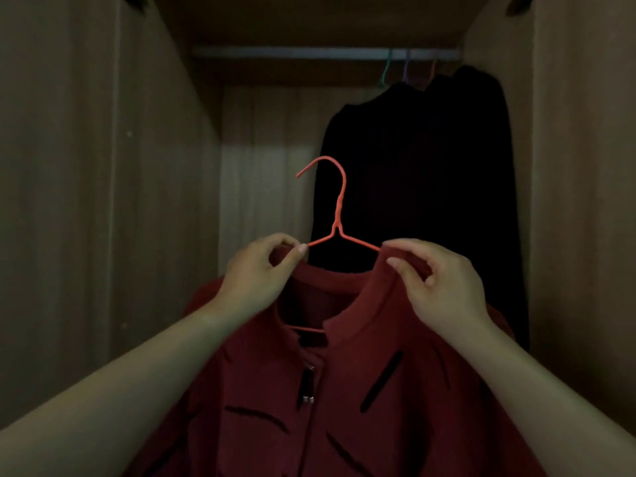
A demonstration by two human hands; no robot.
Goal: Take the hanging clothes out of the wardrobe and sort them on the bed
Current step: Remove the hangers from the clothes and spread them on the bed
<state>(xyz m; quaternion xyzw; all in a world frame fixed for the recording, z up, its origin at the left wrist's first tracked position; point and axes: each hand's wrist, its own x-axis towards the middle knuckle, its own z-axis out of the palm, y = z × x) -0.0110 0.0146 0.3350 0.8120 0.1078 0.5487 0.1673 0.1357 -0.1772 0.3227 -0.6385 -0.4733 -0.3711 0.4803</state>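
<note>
A dark red jacket point(344, 390) with a zip and black slit pockets is on an orange wire hanger point(339, 215), off the rail and in front of me. My left hand point(261, 273) pinches the left side of its collar at the hanger's arm. My right hand point(437, 280) grips the right side of the collar. Behind, dark clothes point(420, 201) hang at the right end of the wardrobe rail point(292, 52) on green, purple and orange hangers.
The wooden wardrobe interior is dim. Its left wall point(103, 201) and right wall point(581, 201) close in on both sides, with the back panel point(261, 187) beyond. The left stretch of the rail carries nothing.
</note>
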